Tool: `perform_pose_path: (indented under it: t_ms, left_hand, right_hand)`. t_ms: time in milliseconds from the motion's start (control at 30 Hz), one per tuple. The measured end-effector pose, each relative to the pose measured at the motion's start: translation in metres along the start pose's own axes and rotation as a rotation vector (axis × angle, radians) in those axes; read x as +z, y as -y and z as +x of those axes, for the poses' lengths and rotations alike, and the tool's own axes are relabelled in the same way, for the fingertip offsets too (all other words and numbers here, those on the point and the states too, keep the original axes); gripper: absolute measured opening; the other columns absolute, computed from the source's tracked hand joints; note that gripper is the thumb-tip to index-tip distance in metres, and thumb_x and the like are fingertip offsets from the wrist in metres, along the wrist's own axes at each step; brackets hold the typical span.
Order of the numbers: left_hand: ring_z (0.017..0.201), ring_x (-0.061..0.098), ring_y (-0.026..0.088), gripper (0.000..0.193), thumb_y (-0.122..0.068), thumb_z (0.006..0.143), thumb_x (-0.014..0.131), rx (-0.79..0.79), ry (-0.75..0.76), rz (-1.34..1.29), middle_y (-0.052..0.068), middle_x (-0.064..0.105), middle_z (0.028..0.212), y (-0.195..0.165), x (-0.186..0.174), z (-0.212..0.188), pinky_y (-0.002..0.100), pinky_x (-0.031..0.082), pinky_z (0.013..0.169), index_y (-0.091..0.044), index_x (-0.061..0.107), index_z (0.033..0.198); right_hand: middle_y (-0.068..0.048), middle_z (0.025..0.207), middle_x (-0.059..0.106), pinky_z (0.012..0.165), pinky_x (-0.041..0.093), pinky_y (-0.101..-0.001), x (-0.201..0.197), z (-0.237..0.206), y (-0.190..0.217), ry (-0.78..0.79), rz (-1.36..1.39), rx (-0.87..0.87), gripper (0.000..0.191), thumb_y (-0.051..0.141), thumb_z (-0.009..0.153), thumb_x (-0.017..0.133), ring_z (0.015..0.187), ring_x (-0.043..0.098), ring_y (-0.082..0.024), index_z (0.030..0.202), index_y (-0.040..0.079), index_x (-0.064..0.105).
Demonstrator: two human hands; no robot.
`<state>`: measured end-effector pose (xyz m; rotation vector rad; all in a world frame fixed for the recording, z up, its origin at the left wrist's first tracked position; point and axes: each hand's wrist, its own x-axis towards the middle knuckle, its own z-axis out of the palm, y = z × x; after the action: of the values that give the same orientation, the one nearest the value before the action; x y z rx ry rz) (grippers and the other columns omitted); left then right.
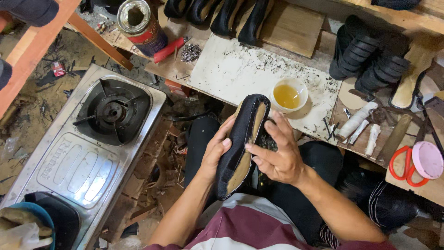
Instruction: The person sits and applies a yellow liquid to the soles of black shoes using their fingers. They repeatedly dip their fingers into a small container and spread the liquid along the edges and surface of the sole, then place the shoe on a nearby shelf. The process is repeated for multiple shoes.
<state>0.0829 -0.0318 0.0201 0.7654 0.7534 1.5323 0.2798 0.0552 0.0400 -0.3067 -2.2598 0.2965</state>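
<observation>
Both hands on a black shoe upper [241,143] w/ tan insole showing, held sole-side up over the lap, just below the edge of the white counter [231,69]. Left hand [216,149] curled round the upper's left side, thumb pressing the black edge; closed on it. Right hand [276,155] on the upper's right side, fingers half spread, fingertips [249,147] touching the folded rim & insole; partly open, steadying rather than wrapped tight.

Rel. to the shoe upper:
- Just above-right: small white bowl [289,95] w/ amber liquid, sitting on the counter.
- Far left: steel gas stove [88,153] on the floor, burner unlit.
- Above-left: open tin can [138,25], red-handled tool [170,49] & a pile of small nails [189,53] beside it.
- Straight above, well apart: row of black shoe uppers [222,14] standing at the counter's back.
- Upper right: stacks of black ribbed soles [370,58].
- Right: white rolled bits [356,121], then orange-handled scissors [404,164] touching a pink round lid [428,159].
- Bottom left corner, beyond the stove: blue tub [41,217] w/ scraps.
</observation>
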Motion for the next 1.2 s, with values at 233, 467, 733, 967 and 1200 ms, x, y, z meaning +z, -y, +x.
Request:
perform_pose_path:
  t_ms: [233, 467, 733, 967, 1200]
  left_hand:
    - [0.152, 0.037, 0.026, 0.074, -0.032, 0.095, 0.055, 0.034, -0.048, 0.056, 0.016, 0.032, 0.167, 0.004, 0.000, 0.002, 0.039, 0.032, 0.124, 0.009, 0.037, 0.154]
    - [0.136, 0.053, 0.025, 0.084, -0.043, 0.095, 0.058, -0.038, -0.178, -0.151, 0.019, 0.047, 0.156, -0.001, 0.003, -0.001, 0.037, 0.041, 0.115, -0.001, 0.030, 0.162]
    - [0.134, 0.051, 0.028, 0.094, -0.053, 0.092, 0.061, -0.047, -0.135, -0.271, 0.018, 0.045, 0.154, -0.001, 0.000, -0.009, 0.043, 0.042, 0.113, -0.005, 0.024, 0.163]
    - [0.142, 0.045, 0.025, 0.091, -0.046, 0.092, 0.062, 0.036, -0.163, -0.109, 0.016, 0.042, 0.158, 0.012, -0.008, -0.010, 0.038, 0.034, 0.120, -0.001, 0.025, 0.162]
    - [0.147, 0.043, 0.025, 0.089, -0.043, 0.094, 0.059, 0.094, -0.102, -0.043, 0.017, 0.039, 0.162, 0.015, 0.001, -0.002, 0.039, 0.033, 0.123, 0.001, 0.025, 0.163]
  right_hand:
    - [-0.013, 0.164, 0.030, 0.131, 0.021, -0.0525, 0.011, -0.001, 0.015, -0.025, -0.033, 0.055, 0.024, 0.023, 0.095, 0.071, 0.156, 0.023, -0.037, 0.116, 0.017, 0.081]
    - [-0.014, 0.164, 0.042, 0.131, 0.031, -0.0502, -0.004, -0.001, -0.039, 0.047, -0.072, 0.401, 0.025, 0.028, 0.098, 0.069, 0.158, 0.036, -0.034, 0.118, 0.015, 0.077]
    - [-0.018, 0.165, 0.027, 0.111, 0.014, -0.0694, -0.011, 0.016, -0.117, 0.425, -0.453, 0.586, 0.062, 0.059, 0.075, 0.076, 0.150, 0.017, -0.047, 0.111, 0.009, 0.080]
    - [-0.009, 0.163, 0.046, 0.131, 0.024, -0.0519, -0.016, 0.000, -0.105, 0.270, -0.301, 0.731, 0.042, 0.045, 0.097, 0.067, 0.158, 0.030, -0.038, 0.087, 0.007, 0.081]
    - [-0.021, 0.161, 0.039, 0.130, 0.025, -0.0513, 0.002, -0.010, 0.008, 0.022, 0.180, 0.382, 0.034, 0.034, 0.100, 0.061, 0.155, 0.032, -0.040, 0.114, 0.008, 0.076]
